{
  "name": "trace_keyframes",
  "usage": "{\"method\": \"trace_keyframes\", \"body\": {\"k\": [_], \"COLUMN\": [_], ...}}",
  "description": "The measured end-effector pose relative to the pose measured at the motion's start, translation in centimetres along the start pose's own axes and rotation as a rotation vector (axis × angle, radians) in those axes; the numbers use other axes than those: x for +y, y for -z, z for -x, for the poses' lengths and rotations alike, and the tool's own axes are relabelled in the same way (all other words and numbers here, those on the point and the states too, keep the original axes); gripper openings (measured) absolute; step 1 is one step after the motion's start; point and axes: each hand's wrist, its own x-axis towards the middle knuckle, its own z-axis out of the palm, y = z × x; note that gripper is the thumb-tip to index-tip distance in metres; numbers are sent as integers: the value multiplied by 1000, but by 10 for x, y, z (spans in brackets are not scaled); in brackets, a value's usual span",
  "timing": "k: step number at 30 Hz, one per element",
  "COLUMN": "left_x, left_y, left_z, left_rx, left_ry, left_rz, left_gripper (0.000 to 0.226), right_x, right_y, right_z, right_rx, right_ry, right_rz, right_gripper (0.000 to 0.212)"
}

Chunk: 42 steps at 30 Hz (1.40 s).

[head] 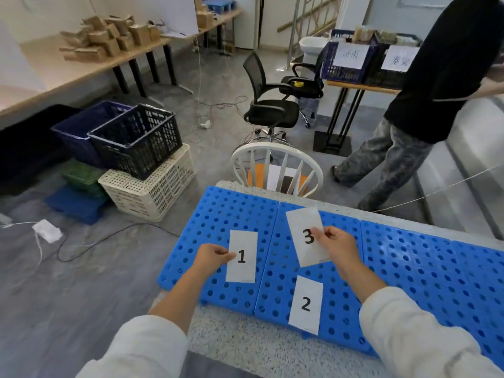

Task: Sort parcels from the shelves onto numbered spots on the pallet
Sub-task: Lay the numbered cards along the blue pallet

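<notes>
"While you stand at the blue pallet (409, 268), what have your hands got?"

"My left hand (215, 255) pinches the left edge of the card marked 1 (242, 256) between thumb and fingertips, the other fingers curled under. My right hand (338, 244) pinches the right edge of the card marked 3 (306, 236) in the same way."

"Do the cards lie on the pallet?"

"I hold card 1 straight over the left panel. Card 3 is skewed over the middle panel, its far end turned leftward. Whether either one touches the plastic I can't say for sure, as the view is a little smeared there. The card marked 2 (306, 304) lies flat at the near edge of the middle panel, nearer to me than card 3, and neither hand touches it."

"And the parcels?"

"Brown cardboard parcels (109, 39) are heaped at the far left on a long wooden table (54, 75), well apart from the pallet."

"What else is about?"

"A white spindle-back chair (275, 170) stands just beyond the pallet's far edge. Stacked crates (141, 159) sit on the floor to the left, with a black office chair (272, 110) farther off. At the far right a person in a black top (436, 77) is in mid-stride beside blue baskets (346, 64) with paper labels."
</notes>
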Motion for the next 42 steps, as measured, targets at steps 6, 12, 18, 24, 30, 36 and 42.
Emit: {"method": "trace_keyframes", "body": {"k": [6,12,18,24,30,36,42], "left_x": [-30,-43,-38,28,114,178,212], "left_y": [-6,-15,-17,-57,-143,-220,-290], "left_z": [-10,-25,-29,-10,25,55,88], "left_rx": [17,26,120,105,-181,-254,-277], "left_ry": [86,99,104,-157,-569,-809,-962], "left_rz": [-124,-240,-390,-368,-505,-789,-925], "left_gripper": [49,59,25,36,51,63,63], "right_x": [29,65,62,61,61,88,134], "right_y": [-6,-21,-25,-7,68,183,267], "right_z": [0,11,10,13,19,35,47], "right_rx": [-35,-43,-87,-19,85,265,318], "right_ry": [-54,-182,-207,-229,-169,-219,-303], "right_rz": [3,-8,-41,-46,6,-57,-22], "right_gripper": [25,21,25,21,28,23,35]}}
